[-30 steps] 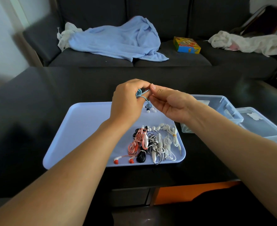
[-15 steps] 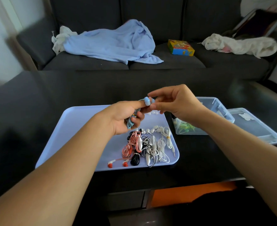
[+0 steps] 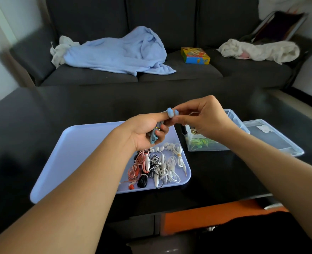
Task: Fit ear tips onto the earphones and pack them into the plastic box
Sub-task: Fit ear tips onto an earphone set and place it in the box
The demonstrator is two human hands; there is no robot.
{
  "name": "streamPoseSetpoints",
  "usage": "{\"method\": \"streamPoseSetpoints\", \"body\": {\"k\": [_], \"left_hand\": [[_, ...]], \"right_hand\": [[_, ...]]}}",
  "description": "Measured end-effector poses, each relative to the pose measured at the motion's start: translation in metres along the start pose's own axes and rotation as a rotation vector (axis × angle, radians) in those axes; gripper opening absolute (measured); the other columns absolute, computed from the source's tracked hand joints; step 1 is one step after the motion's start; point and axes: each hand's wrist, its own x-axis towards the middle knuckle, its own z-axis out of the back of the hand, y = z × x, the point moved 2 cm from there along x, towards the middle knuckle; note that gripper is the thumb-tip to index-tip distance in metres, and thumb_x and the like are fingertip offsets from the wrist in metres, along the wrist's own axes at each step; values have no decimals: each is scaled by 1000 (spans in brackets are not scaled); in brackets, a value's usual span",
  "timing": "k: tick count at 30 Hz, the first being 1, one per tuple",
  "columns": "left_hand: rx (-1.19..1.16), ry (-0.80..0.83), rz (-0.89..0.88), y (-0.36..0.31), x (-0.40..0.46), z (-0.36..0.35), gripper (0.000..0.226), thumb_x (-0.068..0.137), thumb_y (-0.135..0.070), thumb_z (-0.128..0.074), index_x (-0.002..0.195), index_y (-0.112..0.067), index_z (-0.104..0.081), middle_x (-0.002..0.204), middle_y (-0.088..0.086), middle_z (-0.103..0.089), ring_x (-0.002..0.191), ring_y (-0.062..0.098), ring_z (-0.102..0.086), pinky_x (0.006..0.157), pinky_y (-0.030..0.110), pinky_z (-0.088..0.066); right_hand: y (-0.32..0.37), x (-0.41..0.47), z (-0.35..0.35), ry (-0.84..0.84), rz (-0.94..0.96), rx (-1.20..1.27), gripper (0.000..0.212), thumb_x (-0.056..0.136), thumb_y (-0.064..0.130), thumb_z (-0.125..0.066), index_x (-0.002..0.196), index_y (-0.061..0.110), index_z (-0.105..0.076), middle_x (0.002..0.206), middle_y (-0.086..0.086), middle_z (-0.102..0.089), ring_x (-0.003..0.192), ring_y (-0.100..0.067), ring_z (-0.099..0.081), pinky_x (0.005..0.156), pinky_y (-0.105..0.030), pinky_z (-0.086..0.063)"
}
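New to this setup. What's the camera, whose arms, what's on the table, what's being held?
No machine here: a person works bare-handed, filmed by one wide-angle camera on their head, looking forward and down. The left hand grips a coiled blue earphone cable. The right hand pinches at the blue earbuds by the left fingertips. On the dark table sit a lilac tray with bundled earphones and loose white ear tips, a clear plastic box holding green earphones, and its lid.

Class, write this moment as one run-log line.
left hand: grips coiled blue earphones | right hand: pinches blue earbuds | plastic box: open, green earphones inside
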Motion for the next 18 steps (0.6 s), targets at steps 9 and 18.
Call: {"method": "streamPoseSetpoints", "body": {"k": [9, 18], "left_hand": [[-205, 18, -6, 7, 20, -24, 50, 103, -31, -48, 137, 7, -48, 112, 16, -62, 83, 23, -65, 75, 34, -60], [134, -29, -225, 16, 58, -75, 51, 107, -43, -34, 142, -10, -50, 147, 8, -52, 132, 20, -50, 112, 35, -40]], "right_hand": [[-49, -12, 31, -131, -444, 475, 21, 94, 6, -66, 114, 8, -72, 103, -14, -75, 87, -18, -71, 78, -26, -58], [-72, -17, 68, -523, -629, 694, 18, 99, 6, -59, 115, 1, -68, 92, -12, -69, 80, -20, -70, 75, -31, -63]]}}
